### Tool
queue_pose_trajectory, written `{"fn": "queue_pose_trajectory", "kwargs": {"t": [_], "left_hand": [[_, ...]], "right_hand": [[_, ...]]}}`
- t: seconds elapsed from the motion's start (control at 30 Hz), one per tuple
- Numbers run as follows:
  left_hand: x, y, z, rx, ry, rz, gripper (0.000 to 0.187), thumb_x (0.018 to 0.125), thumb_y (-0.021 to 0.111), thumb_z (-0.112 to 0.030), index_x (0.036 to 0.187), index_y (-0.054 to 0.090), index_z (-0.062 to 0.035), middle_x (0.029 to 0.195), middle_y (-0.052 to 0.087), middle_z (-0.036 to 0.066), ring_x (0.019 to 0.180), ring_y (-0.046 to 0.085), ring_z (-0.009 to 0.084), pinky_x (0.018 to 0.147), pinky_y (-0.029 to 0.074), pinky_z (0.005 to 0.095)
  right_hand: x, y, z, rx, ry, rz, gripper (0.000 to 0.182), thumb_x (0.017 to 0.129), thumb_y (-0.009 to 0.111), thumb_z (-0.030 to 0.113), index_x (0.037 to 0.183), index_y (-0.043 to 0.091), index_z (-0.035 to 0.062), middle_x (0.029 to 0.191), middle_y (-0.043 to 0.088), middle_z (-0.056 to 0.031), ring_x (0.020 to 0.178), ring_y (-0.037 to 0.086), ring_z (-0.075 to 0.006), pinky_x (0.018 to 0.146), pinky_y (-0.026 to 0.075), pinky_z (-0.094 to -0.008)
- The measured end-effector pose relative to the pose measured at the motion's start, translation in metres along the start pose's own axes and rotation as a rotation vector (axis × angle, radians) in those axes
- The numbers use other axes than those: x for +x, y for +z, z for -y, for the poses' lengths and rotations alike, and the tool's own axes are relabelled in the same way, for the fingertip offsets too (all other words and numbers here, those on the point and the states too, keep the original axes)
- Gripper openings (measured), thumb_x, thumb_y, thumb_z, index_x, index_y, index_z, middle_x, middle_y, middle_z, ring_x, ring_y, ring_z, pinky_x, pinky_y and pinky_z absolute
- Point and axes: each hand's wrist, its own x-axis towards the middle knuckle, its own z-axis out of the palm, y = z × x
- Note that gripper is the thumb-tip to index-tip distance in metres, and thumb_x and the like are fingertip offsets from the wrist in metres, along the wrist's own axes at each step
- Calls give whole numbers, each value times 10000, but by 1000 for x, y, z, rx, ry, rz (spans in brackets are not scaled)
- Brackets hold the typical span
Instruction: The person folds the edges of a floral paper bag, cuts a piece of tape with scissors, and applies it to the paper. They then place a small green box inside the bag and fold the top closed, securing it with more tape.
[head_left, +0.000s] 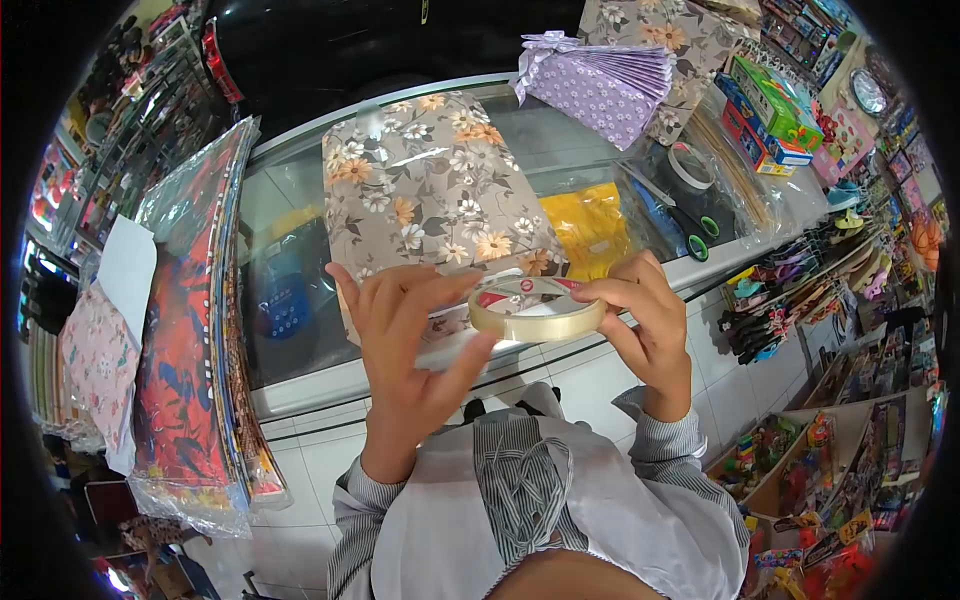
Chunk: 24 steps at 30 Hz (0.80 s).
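A roll of clear tape (530, 327) is held in front of my body, over the near edge of the glass counter. My right hand (645, 318) grips its right side between thumb and fingers. At the roll's left side is my left hand (405, 335), its fingers spread and the fingertips close to the tape. Beyond both hands, floral wrapping paper (430, 190) lies on the counter, its near part partly hidden by my left hand and the roll. A yellow packet (590, 228) lies just right of the paper.
Scissors with green-and-black handles (690, 228) and another tape roll (691, 165) lie on the right of the counter (290, 397). Behind them are a folded purple floral item (605, 90) and colourful boxes (770, 110). Plastic-wrapped sheets (185, 350) stand at the left.
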Motion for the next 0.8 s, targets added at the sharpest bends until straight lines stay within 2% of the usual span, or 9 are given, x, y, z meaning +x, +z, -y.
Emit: {"fn": "queue_pose_trajectory", "kwargs": {"t": [0.17,0.37,0.5,0.67,0.8], "left_hand": [[-6,3,-5,93,136,-27,296,692,774,-269,964,715,-165,965,597,11,1123,532,260,1150,3,566],[-13,2,1,104,133,-67,265,601,817,-257,843,736,-182,956,608,-10,1145,526,261,1153,12,572],[-14,3,-3,-29,126,-82,299,594,835,-266,881,763,-219,885,611,-37,1069,547,229,1153,23,546],[-15,3,-9,-90,107,-79,340,552,877,-276,867,770,-205,820,589,-30,972,567,210,1150,66,534],[-17,9,-16,-73,108,-64,336,555,883,-263,867,773,-203,759,544,-32,872,557,160,1156,81,536]], "right_hand": [[-3,3,2,21,-1,-11,269,778,707,195,1006,698,53,770,518,-53,719,482,-217,661,389,-327],[-9,2,8,60,29,-13,305,750,730,191,1034,715,82,840,520,-48,765,490,-195,674,397,-308],[-13,7,10,292,137,-19,338,731,739,139,1061,710,72,883,526,-50,833,525,-198,730,443,-310],[-14,9,9,343,176,88,354,732,762,100,1075,695,46,975,594,-76,901,578,-216,763,471,-321],[-12,10,15,339,215,125,371,726,783,102,1076,684,32,1038,629,-101,933,604,-234,770,479,-329]]}}
